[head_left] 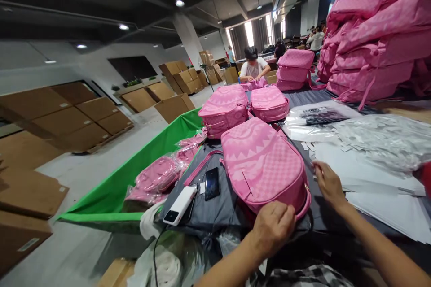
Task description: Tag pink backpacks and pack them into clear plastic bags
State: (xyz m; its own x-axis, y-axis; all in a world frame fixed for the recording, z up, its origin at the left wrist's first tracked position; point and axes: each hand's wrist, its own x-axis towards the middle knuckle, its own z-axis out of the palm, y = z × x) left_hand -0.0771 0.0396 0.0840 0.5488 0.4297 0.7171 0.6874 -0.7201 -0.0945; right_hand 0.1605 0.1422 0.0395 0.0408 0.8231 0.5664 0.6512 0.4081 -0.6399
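Note:
A pink backpack (262,163) with a tone-on-tone check and jagged pattern lies on its back on the dark-covered table, its near end toward me. My left hand (274,224) is closed at that near edge, fingers curled against the bag's rim. To the right of the bag, my right hand (328,184) is raised over the table with thumb and fingertips pinched together. Whatever sits in that pinch is too small to make out. Small white tags (308,146) lie just beyond the right hand.
Further pink backpacks (224,107) lie ahead; a tall stack (377,49) rises at right. Plastic bags (387,139) and white sheets (387,215) cover the right side. A phone (212,184) and power bank (181,205) lie left, beside a green bin (111,188). A co-worker (253,66) works opposite.

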